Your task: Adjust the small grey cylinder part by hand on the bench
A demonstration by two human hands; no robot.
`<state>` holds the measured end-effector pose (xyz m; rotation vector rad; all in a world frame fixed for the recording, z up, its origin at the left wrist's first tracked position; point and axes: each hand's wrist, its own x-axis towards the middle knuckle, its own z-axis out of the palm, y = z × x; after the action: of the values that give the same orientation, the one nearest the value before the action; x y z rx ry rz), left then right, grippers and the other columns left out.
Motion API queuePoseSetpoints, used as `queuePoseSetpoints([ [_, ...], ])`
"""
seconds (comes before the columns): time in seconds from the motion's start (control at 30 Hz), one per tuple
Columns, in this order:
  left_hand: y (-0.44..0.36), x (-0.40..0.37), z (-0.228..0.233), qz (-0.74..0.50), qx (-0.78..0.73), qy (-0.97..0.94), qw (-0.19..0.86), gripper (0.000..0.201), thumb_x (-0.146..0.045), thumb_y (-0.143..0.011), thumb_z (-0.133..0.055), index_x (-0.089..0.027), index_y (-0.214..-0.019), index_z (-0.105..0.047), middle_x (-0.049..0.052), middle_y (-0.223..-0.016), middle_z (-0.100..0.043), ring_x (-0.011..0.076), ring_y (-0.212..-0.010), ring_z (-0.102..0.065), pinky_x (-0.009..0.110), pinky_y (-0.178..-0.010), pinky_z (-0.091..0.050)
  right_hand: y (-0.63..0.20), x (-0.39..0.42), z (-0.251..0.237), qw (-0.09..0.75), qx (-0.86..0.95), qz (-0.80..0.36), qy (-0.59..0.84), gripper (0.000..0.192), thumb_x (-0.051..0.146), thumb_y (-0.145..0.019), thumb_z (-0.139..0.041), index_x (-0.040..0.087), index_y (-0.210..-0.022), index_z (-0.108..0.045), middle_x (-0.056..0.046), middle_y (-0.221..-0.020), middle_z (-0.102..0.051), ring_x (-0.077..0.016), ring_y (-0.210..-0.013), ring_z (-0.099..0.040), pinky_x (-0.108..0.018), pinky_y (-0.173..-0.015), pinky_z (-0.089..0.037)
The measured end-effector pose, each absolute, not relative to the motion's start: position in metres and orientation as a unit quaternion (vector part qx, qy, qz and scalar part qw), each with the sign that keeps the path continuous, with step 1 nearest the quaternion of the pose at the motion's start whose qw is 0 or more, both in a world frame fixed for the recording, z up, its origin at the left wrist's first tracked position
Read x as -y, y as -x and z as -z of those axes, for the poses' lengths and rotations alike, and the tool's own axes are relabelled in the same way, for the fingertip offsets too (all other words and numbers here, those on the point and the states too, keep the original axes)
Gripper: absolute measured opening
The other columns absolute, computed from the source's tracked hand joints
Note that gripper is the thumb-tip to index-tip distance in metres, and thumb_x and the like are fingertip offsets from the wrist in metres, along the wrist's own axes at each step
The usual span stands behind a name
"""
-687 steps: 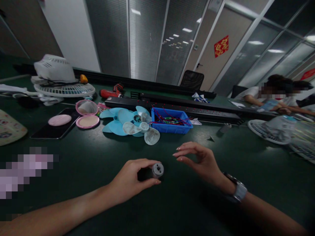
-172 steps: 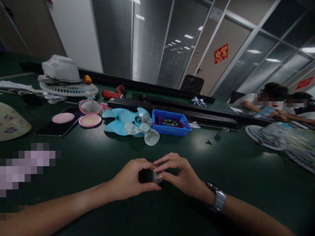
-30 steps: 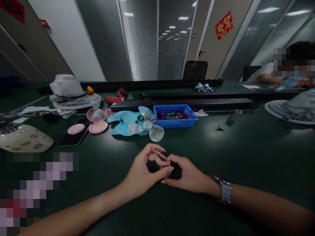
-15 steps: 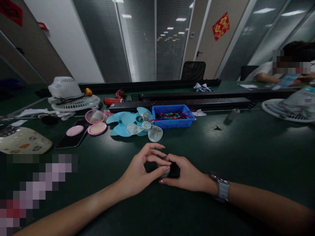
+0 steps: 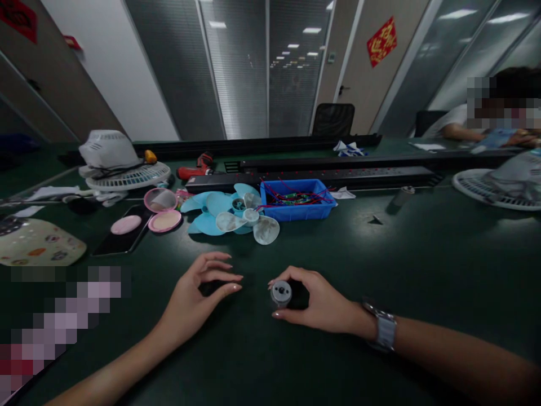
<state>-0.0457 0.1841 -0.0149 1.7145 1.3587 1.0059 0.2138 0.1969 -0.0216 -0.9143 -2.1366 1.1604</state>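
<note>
- Right hand (image 5: 321,304) grips small grey motor (image 5: 281,293), low on green table (image 5: 422,270).
- Left hand (image 5: 194,296) apart, fingers loosely curled, holding nothing clear.
- Beyond: blue fan blades (image 5: 220,208), blue bin (image 5: 298,200) of wires.
- Red door sign (image 5: 381,41), writing unreadable.

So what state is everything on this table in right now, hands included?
Small motor: gripped, round metal end facing the camera.
Right hand: closed around the motor.
Left hand: curled, apart from the motor, holding nothing visible.
Pink compact: open.
Blue bin: holds loose wires.
Fan blades: detached, piled.
</note>
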Motion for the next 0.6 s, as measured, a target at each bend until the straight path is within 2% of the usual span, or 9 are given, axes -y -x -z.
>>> queuePoseSetpoints([
  [0.13,0.057,-0.182,0.025,-0.324,-0.547,-0.713,0.295,0.028,-0.03,-0.081,-0.07,-0.02,-0.105,-0.062,0.011,-0.113,-0.071,0.0307,-0.114,-0.063,0.052,-0.101,-0.046,-0.214,-0.197,0.02,0.267,0.791,-0.43,0.343,0.038,0.029,-0.073,-0.08,0.021,-0.106,-0.062,-0.001,-0.107,-0.068,-0.017,-0.098,-0.065,-0.03,-0.085,-0.049],
  [0.27,0.053,-0.183,0.027,-0.316,-0.545,-0.723,0.283,0.031,-0.031,-0.082,-0.071,-0.022,-0.11,-0.06,0.009,-0.113,-0.071,0.0309,-0.119,-0.06,0.056,-0.105,-0.04,-0.213,-0.197,0.02,0.27,0.789,-0.433,0.342,0.039,0.029,-0.073,-0.08,0.021,-0.106,-0.062,-0.001,-0.109,-0.068,-0.0167,-0.099,-0.065,-0.029,-0.086,-0.05],
  [0.37,0.053,-0.182,0.028,-0.341,-0.538,-0.712,0.295,0.044,-0.028,-0.08,-0.073,-0.024,-0.119,-0.053,0.007,-0.115,-0.071,0.0284,-0.119,-0.061,0.054,-0.108,-0.039,-0.214,-0.198,0.022,0.272,0.791,-0.432,0.337,0.038,0.03,-0.073,-0.08,0.021,-0.106,-0.062,-0.001,-0.109,-0.068,-0.0165,-0.099,-0.065,-0.029,-0.086,-0.05],
  [0.43,0.053,-0.18,0.03,-0.355,-0.528,-0.7,0.325,0.052,-0.025,-0.08,-0.073,-0.025,-0.125,-0.047,0.006,-0.115,-0.072,0.0263,-0.116,-0.063,0.051,-0.106,-0.043,-0.214,-0.198,0.022,0.273,0.791,-0.433,0.335,0.038,0.03,-0.073,-0.08,0.021,-0.106,-0.062,-0.001,-0.109,-0.068,-0.0165,-0.099,-0.065,-0.029,-0.086,-0.05],
  [0.6,0.047,-0.178,0.033,-0.387,-0.5,-0.663,0.401,0.044,-0.018,-0.084,-0.067,-0.025,-0.123,-0.047,0.005,-0.115,-0.071,0.0215,-0.096,-0.072,0.041,-0.089,-0.058,-0.214,-0.198,0.022,0.269,0.793,-0.429,0.339,0.039,0.029,-0.073,-0.08,0.021,-0.107,-0.062,0.0,-0.106,-0.068,-0.0164,-0.096,-0.065,-0.029,-0.084,-0.05],
])
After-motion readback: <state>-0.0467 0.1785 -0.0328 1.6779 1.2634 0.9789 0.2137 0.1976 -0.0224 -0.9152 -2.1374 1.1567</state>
